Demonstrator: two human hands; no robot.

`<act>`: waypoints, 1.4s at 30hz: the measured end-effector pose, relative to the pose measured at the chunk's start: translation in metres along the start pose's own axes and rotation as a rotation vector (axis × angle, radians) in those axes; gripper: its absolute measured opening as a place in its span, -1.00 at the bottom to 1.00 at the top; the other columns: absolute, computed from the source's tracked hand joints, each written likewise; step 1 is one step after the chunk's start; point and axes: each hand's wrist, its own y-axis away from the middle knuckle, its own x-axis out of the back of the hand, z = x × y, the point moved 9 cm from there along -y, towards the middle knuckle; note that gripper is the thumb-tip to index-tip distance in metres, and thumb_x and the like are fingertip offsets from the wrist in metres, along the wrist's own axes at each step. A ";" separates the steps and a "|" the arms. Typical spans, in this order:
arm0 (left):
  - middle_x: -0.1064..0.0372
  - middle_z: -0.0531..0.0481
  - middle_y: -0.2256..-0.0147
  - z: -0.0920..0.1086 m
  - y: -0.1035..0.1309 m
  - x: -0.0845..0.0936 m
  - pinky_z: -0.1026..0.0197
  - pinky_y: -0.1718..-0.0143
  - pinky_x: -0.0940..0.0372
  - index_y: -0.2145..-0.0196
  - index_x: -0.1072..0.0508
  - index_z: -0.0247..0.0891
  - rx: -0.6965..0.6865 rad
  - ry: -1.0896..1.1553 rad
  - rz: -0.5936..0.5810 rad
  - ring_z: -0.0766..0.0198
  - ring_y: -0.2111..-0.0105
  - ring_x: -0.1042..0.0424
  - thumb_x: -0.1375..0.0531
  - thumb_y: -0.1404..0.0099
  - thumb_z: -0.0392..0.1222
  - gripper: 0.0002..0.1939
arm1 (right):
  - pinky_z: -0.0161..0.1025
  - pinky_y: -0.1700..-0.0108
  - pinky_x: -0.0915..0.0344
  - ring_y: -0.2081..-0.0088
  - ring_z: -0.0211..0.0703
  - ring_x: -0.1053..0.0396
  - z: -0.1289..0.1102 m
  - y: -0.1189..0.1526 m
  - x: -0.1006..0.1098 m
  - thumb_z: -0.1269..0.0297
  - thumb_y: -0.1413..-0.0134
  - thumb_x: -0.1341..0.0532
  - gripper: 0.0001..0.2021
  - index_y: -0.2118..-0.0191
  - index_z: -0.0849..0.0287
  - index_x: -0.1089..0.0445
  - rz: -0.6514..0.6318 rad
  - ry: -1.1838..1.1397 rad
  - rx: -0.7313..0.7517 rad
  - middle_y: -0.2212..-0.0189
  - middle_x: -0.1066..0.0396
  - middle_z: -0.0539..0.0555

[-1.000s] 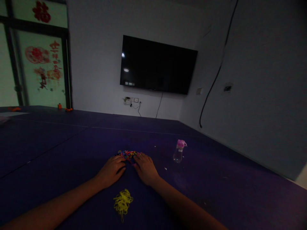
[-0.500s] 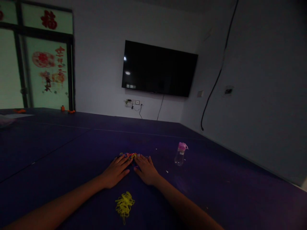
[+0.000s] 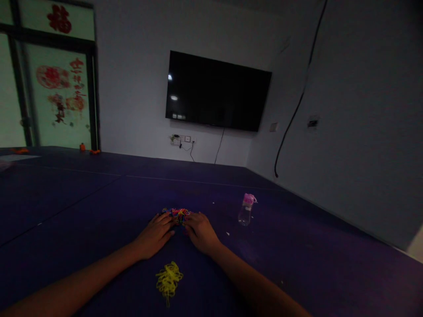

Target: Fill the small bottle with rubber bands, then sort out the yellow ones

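Note:
A pile of thin, multicoloured loops that look like rubber bands (image 3: pixel 180 214) lies on the purple surface, partly covered by my fingers. My left hand (image 3: pixel 156 235) rests flat on the pile's left side, its fingers stretched out and the thumb apart. On the right side, my right hand (image 3: pixel 201 231) touches the pile with its fingers a little bent; their tips are partly hidden. Neither hand visibly grips anything. Nearer to me, between my forearms, lies a separate heap of yellow bands (image 3: pixel 169 279).
A clear bottle with a pink lid (image 3: pixel 245 213) stands to the right of my hands. Small white scraps (image 3: pixel 228 234) dot the purple tabletop (image 3: pixel 99 211). Orange objects (image 3: pixel 94 152) sit at the far left edge. A television (image 3: pixel 218 91) hangs on the wall beyond.
My hands have drawn slightly apart, showing more of the coloured pile. The right fingers are more bent than before. The view has shifted a little; the yellow heap looks unchanged.

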 end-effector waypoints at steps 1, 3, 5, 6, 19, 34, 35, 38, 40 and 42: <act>-0.31 -0.08 -0.10 0.001 0.000 0.002 -0.14 -0.18 -0.03 -0.07 -0.34 -0.13 0.005 -0.001 0.012 0.04 -0.17 -0.16 0.03 -0.39 -0.07 -0.64 | 0.05 -0.20 0.00 -0.11 -0.06 -0.24 0.001 0.000 0.000 0.37 -0.20 -0.05 -0.71 0.02 0.11 -0.40 0.008 0.013 -0.014 -0.07 -0.35 0.14; -0.33 -0.08 -0.08 0.001 0.001 0.006 -0.16 -0.17 -0.03 -0.05 -0.36 -0.13 0.021 -0.007 0.033 0.05 -0.16 -0.18 0.02 -0.38 -0.07 -0.65 | 0.08 -0.21 0.01 -0.17 -0.02 -0.17 0.003 0.002 -0.001 0.32 -0.20 -0.06 -0.64 -0.11 0.11 -0.30 -0.002 0.036 -0.039 -0.15 -0.25 0.16; -0.34 -0.10 -0.06 0.001 0.002 0.008 -0.17 -0.17 -0.02 -0.03 -0.38 -0.16 0.045 -0.022 0.049 0.05 -0.14 -0.20 0.02 -0.38 -0.06 -0.65 | 0.12 -0.22 0.03 -0.22 0.03 -0.09 0.004 0.003 -0.005 0.27 -0.20 -0.06 -0.55 -0.21 0.12 -0.17 -0.037 0.050 -0.056 -0.22 -0.14 0.16; -0.35 -0.10 -0.06 0.001 0.002 0.009 -0.18 -0.17 -0.02 -0.03 -0.38 -0.17 0.055 -0.030 0.055 0.05 -0.14 -0.20 0.03 -0.39 -0.05 -0.64 | 0.14 -0.22 0.05 -0.23 0.05 -0.06 0.005 0.003 -0.008 0.25 -0.21 -0.05 -0.52 -0.24 0.12 -0.12 -0.058 0.053 -0.062 -0.24 -0.10 0.16; -0.27 -0.09 -0.14 0.007 0.000 0.003 -0.12 -0.15 -0.08 -0.07 -0.35 -0.16 -0.020 0.023 0.000 0.04 -0.17 -0.17 0.05 -0.41 -0.04 -0.62 | 0.10 -0.22 0.06 -0.18 -0.05 -0.16 -0.010 0.002 -0.007 0.35 -0.25 -0.01 -0.69 0.00 0.07 -0.39 -0.096 -0.040 0.098 -0.02 -0.40 0.08; -0.21 -0.02 -0.18 0.014 0.001 0.006 -0.08 -0.18 -0.03 -0.15 -0.25 -0.09 -0.098 0.020 -0.011 0.07 -0.23 -0.05 0.05 -0.42 -0.01 -0.60 | 0.05 -0.24 0.18 0.03 -0.12 -0.33 -0.004 0.002 0.006 0.40 -0.12 -0.11 -0.81 0.37 0.12 -0.48 0.059 0.042 0.013 0.27 -0.52 0.04; -0.25 -0.03 -0.15 0.013 0.001 0.005 -0.08 -0.18 -0.03 -0.13 -0.28 -0.10 -0.091 0.016 -0.016 0.06 -0.22 -0.07 0.05 -0.41 0.00 -0.61 | 0.05 -0.24 0.18 0.04 -0.12 -0.33 -0.001 0.002 0.006 0.41 -0.13 -0.10 -0.79 0.38 0.13 -0.48 0.059 0.058 -0.023 0.28 -0.52 0.05; -0.34 -0.06 -0.07 0.011 0.002 0.008 -0.08 -0.17 -0.04 -0.04 -0.37 -0.13 -0.060 0.004 0.023 0.07 -0.16 -0.18 0.05 -0.41 0.01 -0.63 | 0.04 -0.23 0.15 0.08 -0.13 -0.34 0.010 0.001 0.009 0.41 -0.15 -0.07 -0.77 0.36 0.13 -0.48 0.086 0.083 -0.122 0.29 -0.51 0.07; -0.37 -0.07 -0.02 0.010 0.003 0.012 -0.09 -0.17 -0.04 0.03 -0.41 -0.14 -0.045 0.010 0.060 0.08 -0.12 -0.23 0.04 -0.40 0.00 -0.65 | 0.03 -0.22 0.12 0.09 -0.13 -0.35 0.015 0.002 0.012 0.40 -0.16 -0.06 -0.76 0.35 0.12 -0.48 0.108 0.086 -0.160 0.28 -0.50 0.07; -0.39 -0.07 0.01 0.011 0.004 0.016 -0.10 -0.16 -0.05 0.08 -0.44 -0.15 -0.037 0.019 0.076 0.08 -0.09 -0.25 0.03 -0.40 -0.02 -0.67 | 0.02 -0.21 0.09 0.09 -0.11 -0.35 0.017 0.003 0.015 0.39 -0.17 -0.05 -0.76 0.34 0.12 -0.48 0.130 0.083 -0.177 0.26 -0.49 0.07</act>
